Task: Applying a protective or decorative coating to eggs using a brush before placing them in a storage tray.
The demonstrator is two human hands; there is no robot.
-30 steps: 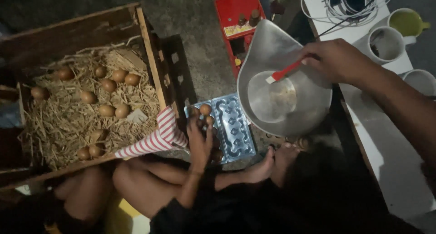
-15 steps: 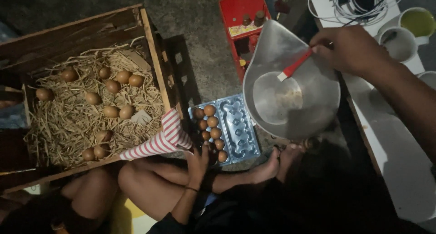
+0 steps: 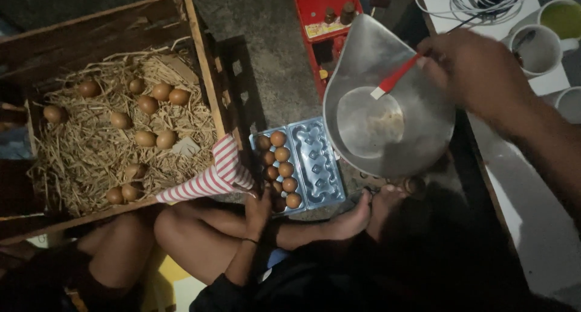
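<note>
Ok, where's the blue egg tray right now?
In the head view the blue egg tray lies on the ground just left of the metal bowl, right of the straw-filled wooden crate, with the red-and-white striped cloth beside it.

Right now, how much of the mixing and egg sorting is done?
Done: pale mix sits in the metal bowl, and eggs fill part of the blue tray. In hand: the right hand holds a red-handled spatula in the bowl. Left: empty tray cups, and loose eggs in the straw crate.

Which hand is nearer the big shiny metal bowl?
Right. The right hand sits over the bowl rim, gripping a red-handled utensil; the left hand is out of view.
</note>
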